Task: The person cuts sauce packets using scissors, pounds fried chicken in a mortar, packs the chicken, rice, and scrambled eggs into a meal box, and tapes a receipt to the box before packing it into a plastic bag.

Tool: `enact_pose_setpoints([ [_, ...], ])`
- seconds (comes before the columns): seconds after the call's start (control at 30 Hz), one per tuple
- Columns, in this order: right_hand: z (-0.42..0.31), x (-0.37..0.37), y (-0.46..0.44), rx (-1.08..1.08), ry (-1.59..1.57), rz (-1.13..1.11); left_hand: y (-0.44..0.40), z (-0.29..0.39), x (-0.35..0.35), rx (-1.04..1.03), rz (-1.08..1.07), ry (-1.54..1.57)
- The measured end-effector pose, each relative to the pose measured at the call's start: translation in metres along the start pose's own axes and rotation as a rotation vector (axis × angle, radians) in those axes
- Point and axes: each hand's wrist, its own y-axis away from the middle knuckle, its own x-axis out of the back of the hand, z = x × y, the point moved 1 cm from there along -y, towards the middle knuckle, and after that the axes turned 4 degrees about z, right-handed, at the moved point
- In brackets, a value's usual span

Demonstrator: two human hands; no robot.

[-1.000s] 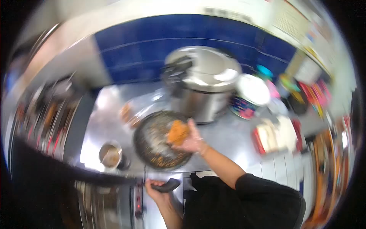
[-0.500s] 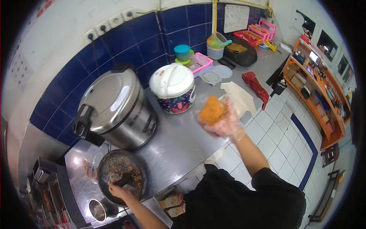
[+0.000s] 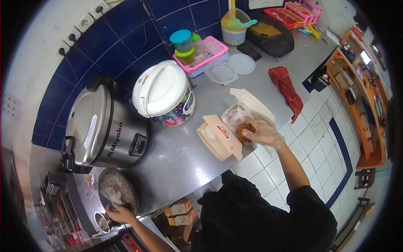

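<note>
My right hand (image 3: 262, 133), in a clear plastic glove, holds a browned piece of fried food (image 3: 245, 132) inside an open paper box (image 3: 258, 107). Beside the food in that box lies a bundle in white paper with a red print (image 3: 236, 117). A second, light pink box (image 3: 226, 140) with a red logo stands just left of it. At the lower left my left hand (image 3: 121, 214) is closed round a dark pestle handle, mostly hidden by the fingers, at the edge of a dark stone mortar (image 3: 128, 191) with ground brown bits in it.
A large steel cooker (image 3: 119, 138) and a white-lidded floral container (image 3: 161, 90) stand along the blue tiles. A metal cup (image 3: 100, 221) is by the mortar. Further right are a pink tray (image 3: 214, 47), plastic lids (image 3: 241, 64), a red cloth (image 3: 286, 90) and a black container (image 3: 273, 38).
The view has swung right. My right hand has carried the fried food from above the mortar, across the counter, down into the open box. My left hand has stayed at the mortar.
</note>
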Motion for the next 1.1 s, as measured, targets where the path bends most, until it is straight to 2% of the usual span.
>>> enact_pose_setpoints([
  [0.03, -0.006, -0.002, 0.001, 0.152, 0.365, 0.111, 0.013, 0.017, 0.009, 0.018, -0.04, 0.121],
  [0.1, -0.041, 0.011, 0.008, 0.123, 0.327, 0.122, 0.052, 0.063, 0.034, 0.213, -0.151, 0.492],
  [0.17, -0.063, 0.014, 0.018, 0.028, 0.143, 0.332, 0.089, 0.075, 0.057, 0.234, -0.394, 0.51],
  [0.2, -0.077, 0.007, 0.024, 0.045, 0.14, 0.302, 0.106, 0.101, 0.078, 0.355, -0.525, 0.576],
  [0.27, -0.113, -0.016, 0.041, 0.346, -0.049, 0.155, 0.137, 0.142, 0.105, 0.563, -0.751, 0.703],
  [0.3, -0.135, -0.027, 0.045, 0.326, -0.241, -0.098, 0.146, 0.157, 0.117, 0.646, -0.831, 0.764],
  [0.37, -0.163, -0.077, 0.056, 0.355, -0.604, -0.683, 0.149, 0.189, 0.149, 0.522, -0.85, 0.844],
  [0.43, -0.176, -0.129, 0.08, 0.328, -0.777, -1.182, 0.167, 0.162, 0.164, 0.341, -0.815, 0.851],
  [0.47, -0.183, -0.152, 0.092, 0.327, -0.802, -1.404, 0.17, 0.149, 0.173, 0.387, -0.82, 0.849],
  [0.5, -0.191, -0.17, 0.108, 0.212, -1.0, -1.515, 0.173, 0.136, 0.185, 0.432, -0.829, 0.861],
  [0.53, -0.197, -0.185, 0.121, 0.055, -1.175, -1.605, 0.178, 0.123, 0.2, 0.478, -0.717, 0.802],
  [0.57, -0.204, -0.202, 0.134, 0.077, -1.132, -1.712, 0.181, 0.106, 0.211, 0.556, -0.641, 0.786],
  [0.6, -0.208, -0.218, 0.143, -0.177, -1.129, -1.786, 0.184, 0.089, 0.222, 0.624, -0.571, 0.781],
  [0.63, -0.211, -0.231, 0.158, -0.437, -1.101, -1.816, 0.189, 0.066, 0.236, 0.645, -0.497, 0.763],
  [0.7, -0.217, -0.251, 0.192, -0.371, -0.966, -1.838, 0.209, 0.023, 0.262, 0.695, -0.337, 0.589],
  [0.77, -0.231, -0.266, 0.222, -0.205, -0.532, -1.773, 0.226, -0.015, 0.289, 0.757, -0.224, 0.488],
  [0.83, -0.245, -0.276, 0.252, 0.488, -0.439, -1.831, 0.248, -0.059, 0.321, 0.826, -0.107, 0.284],
  [0.87, -0.239, -0.317, 0.285, 0.104, -0.489, -1.895, 0.27, -0.113, 0.353, 0.938, 0.049, 0.248],
  [0.9, -0.233, -0.337, 0.301, -0.308, -0.546, -1.884, 0.28, -0.142, 0.369, 0.899, 0.085, 0.134],
  [0.97, -0.261, -0.354, 0.346, -0.366, -0.58, -1.897, 0.291, -0.19, 0.413, 0.975, 0.045, 0.211],
  [1.03, -0.275, -0.371, 0.377, -0.414, -0.627, -1.903, 0.315, -0.253, 0.458, 1.077, 0.012, 0.099],
  [1.1, -0.277, -0.406, 0.396, -0.356, -0.635, -1.948, 0.347, -0.306, 0.506, 0.941, -0.146, -0.645],
])
